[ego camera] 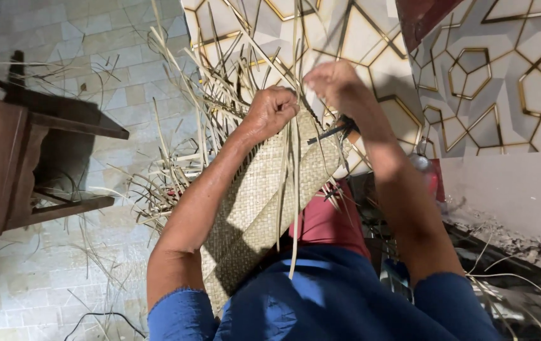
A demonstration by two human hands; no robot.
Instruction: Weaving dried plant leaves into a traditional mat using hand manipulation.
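Floor: I see pale grey tiles [119, 82] across the left half of the frame, littered with loose dry strips [169, 170].
Wall: upper centre and upper right show white panels [504, 82] with gold geometric lines; a dark red piece [422, 19] sits at the top edge.
Rubble: broken grey plaster [510, 233] lies at the right edge, below a plain pale surface.
Stool: one dark wooden stool [24, 158] stands at the left edge, well apart from the hands.
Mat: one woven straw mat [270, 196] runs from lower centre up to mid-frame, lying over the lap; unwoven strips fan up from its top end.
Left hand: my left hand [272, 110] is clenched on the mat's upper edge, fingers curled around a bunch of strips.
Right hand: my right hand [337, 82] is just beside it, upper centre, pinching a strip (which one I cannot tell).
Clothes: blue sleeves [321, 303] fill the bottom; a red cloth [333, 221] shows under the mat.
In the way: both forearms cross the mat's sides; long strips hang over its middle.
Count: two hands, one mat, one stool, strips too many to count.
Cable: one dark cable [103, 319] curls at lower left.
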